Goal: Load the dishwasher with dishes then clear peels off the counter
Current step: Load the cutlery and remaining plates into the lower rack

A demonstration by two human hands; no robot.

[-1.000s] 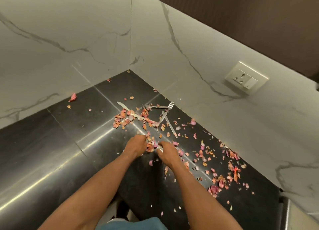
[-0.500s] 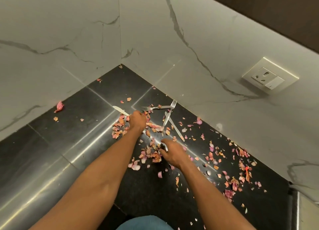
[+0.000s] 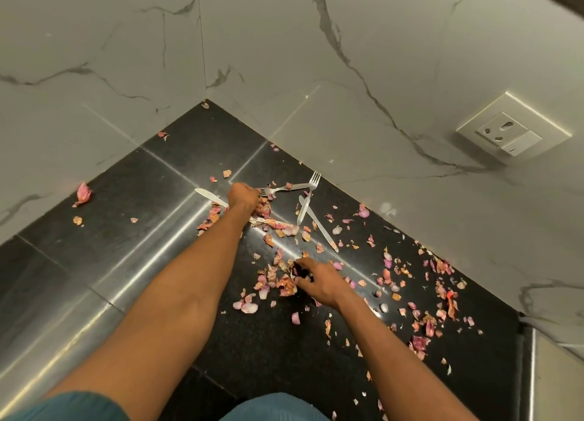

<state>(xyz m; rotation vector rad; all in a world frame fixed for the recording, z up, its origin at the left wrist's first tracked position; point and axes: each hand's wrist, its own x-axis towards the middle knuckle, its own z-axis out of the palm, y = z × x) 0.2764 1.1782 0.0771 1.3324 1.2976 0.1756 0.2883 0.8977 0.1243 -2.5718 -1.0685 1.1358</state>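
My left hand (image 3: 241, 196) reaches far in beside the silver table knife (image 3: 211, 197) that lies across the polished black stone counter (image 3: 132, 218). Its fingers curl down over a clump of pink and tan onion peels (image 3: 284, 281) just right of the knife; whether they pinch any I cannot tell. My right hand (image 3: 319, 281) sits nearer me than the knife, fingers spread and loose on the heap of peels, gripping nothing.

Two steel forks (image 3: 311, 183) and a second steel knife (image 3: 320, 231) lie right of the first knife, toward the marble wall (image 3: 379, 73), with scraps among them. More peels trail further right along that wall.

I'd say the cutlery should come out first, lifted by the handles, so both palms can then rake the dry flakes into one pile without scattering them.
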